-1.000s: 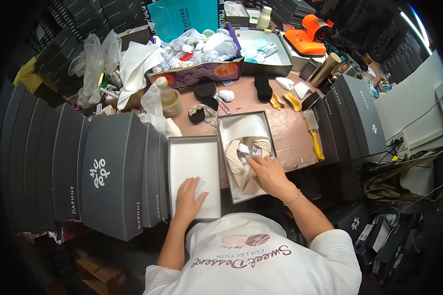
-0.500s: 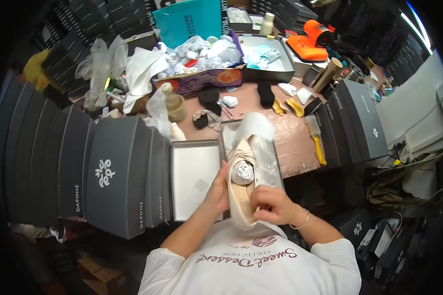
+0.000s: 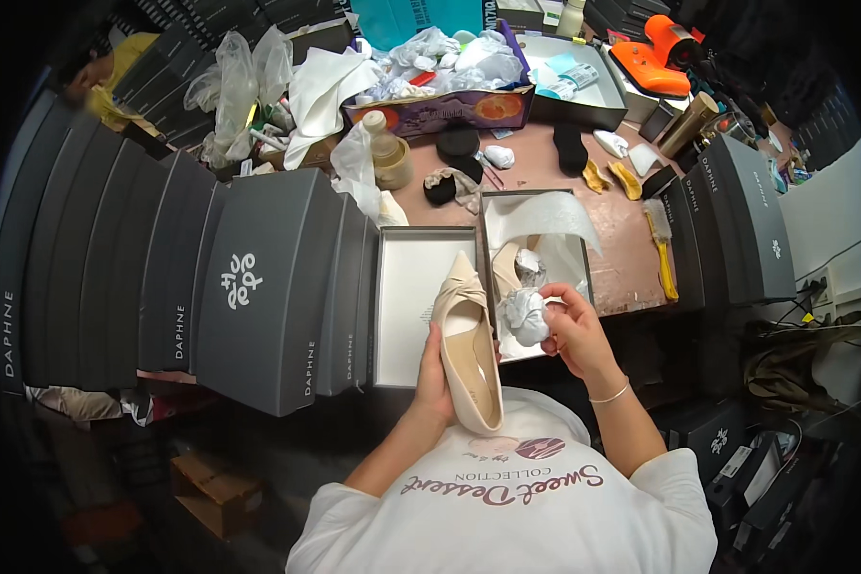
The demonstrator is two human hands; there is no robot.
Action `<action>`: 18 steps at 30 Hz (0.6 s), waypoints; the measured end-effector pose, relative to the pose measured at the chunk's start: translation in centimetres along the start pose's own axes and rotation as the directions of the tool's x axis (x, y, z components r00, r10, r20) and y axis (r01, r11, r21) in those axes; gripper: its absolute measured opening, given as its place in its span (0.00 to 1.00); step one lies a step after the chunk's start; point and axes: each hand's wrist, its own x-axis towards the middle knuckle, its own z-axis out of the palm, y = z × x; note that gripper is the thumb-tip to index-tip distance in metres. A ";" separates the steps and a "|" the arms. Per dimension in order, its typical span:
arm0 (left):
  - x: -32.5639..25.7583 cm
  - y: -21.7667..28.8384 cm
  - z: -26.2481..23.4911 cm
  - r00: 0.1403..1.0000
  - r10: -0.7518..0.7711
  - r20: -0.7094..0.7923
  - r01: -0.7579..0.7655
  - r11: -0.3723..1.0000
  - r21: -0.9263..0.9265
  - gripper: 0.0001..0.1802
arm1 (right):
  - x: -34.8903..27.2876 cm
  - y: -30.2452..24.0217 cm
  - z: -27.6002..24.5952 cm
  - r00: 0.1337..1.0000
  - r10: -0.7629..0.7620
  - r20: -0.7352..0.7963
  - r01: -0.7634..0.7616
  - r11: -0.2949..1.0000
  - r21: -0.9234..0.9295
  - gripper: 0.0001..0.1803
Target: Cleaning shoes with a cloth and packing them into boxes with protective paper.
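A cream pointed-toe shoe [image 3: 471, 368] with a twisted strap across its front is gripped by my left hand [image 3: 432, 383], toe pointing away from me. Between the fingers of my right hand [image 3: 581, 335] is a crumpled ball of white paper [image 3: 525, 316], just right of the shoe. Behind that ball lies an open shoebox [image 3: 584, 277] with a second cream shoe [image 3: 507, 268], more crumpled paper and a sheet of white wrapping [image 3: 545, 218] in it. Left of it sits a grey-edged box lid [image 3: 402, 287] with its white inside up.
Dark shoeboxes [image 3: 268, 287] stand in a row on the left; others [image 3: 737, 220] are at the right. Farther back are a carton [image 3: 450, 110] heaped with crumpled paper, a glue bottle [image 3: 387, 158], a yellow-handled brush [image 3: 662, 249] and an orange device [image 3: 655, 67]. A person in yellow [image 3: 129, 72] is far left.
The paper ball has come out of the shoe and is now in my right hand. The shoe has turned slightly, and the whole view has shifted.
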 end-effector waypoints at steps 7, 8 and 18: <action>0.9 -1.4 -2.0 0.993 0.113 -0.045 -0.106 0.985 0.135 0.29 | -0.9 1.9 2.8 0.912 -0.277 0.304 0.410 0.561 -0.719 0.22; 0.8 -1.2 -2.2 0.987 0.147 -0.058 -0.137 0.979 0.150 0.29 | -1.2 1.7 2.6 0.895 -0.306 0.325 0.443 0.531 -0.722 0.24; -0.2 -1.6 -0.9 0.973 0.230 0.031 -0.230 0.934 0.272 0.27 | 0.5 2.2 3.9 0.897 -0.318 0.306 0.427 0.451 -0.784 0.24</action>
